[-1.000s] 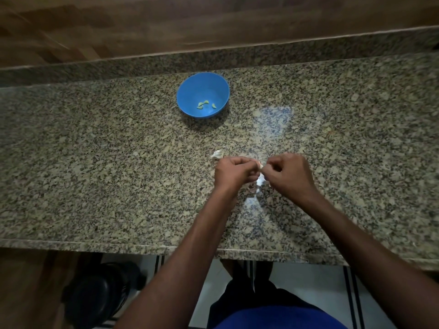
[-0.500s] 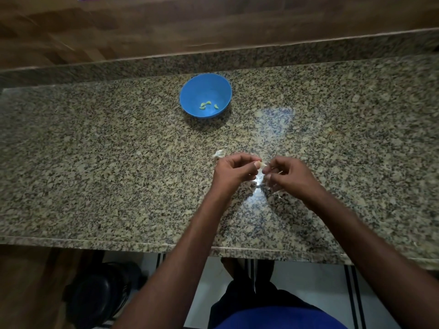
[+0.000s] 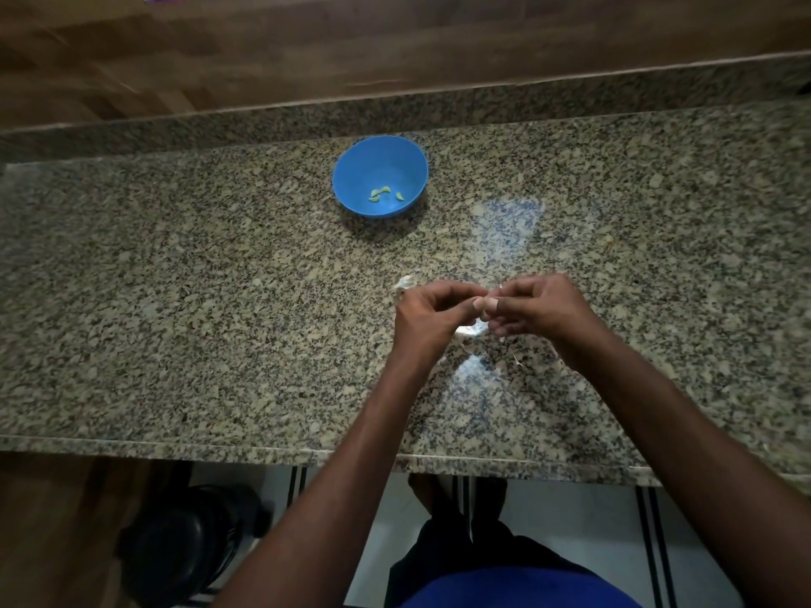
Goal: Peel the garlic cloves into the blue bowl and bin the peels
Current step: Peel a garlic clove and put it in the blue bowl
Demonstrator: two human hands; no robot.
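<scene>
The blue bowl [image 3: 380, 176] stands on the granite counter toward the back, with three peeled cloves [image 3: 382, 194] in its bottom. Nearer the front, my left hand [image 3: 432, 315] and my right hand [image 3: 542, 309] meet fingertip to fingertip, both pinching one small garlic clove [image 3: 488, 305], which is mostly hidden by the fingers. A white garlic piece [image 3: 404, 283] lies just left of my left hand. Pale peel [image 3: 471, 330] lies on the counter under my hands, and thin scraps [image 3: 517, 359] sit just in front of them.
The granite counter [image 3: 219, 300] runs the full width, with a raised granite ledge and a wood wall behind it. Below the front edge at the left stands a dark round bin [image 3: 184, 546] on the floor.
My two hands have closed together again on the clove after my right hand drew slightly away. The bowl has not moved on the counter.
</scene>
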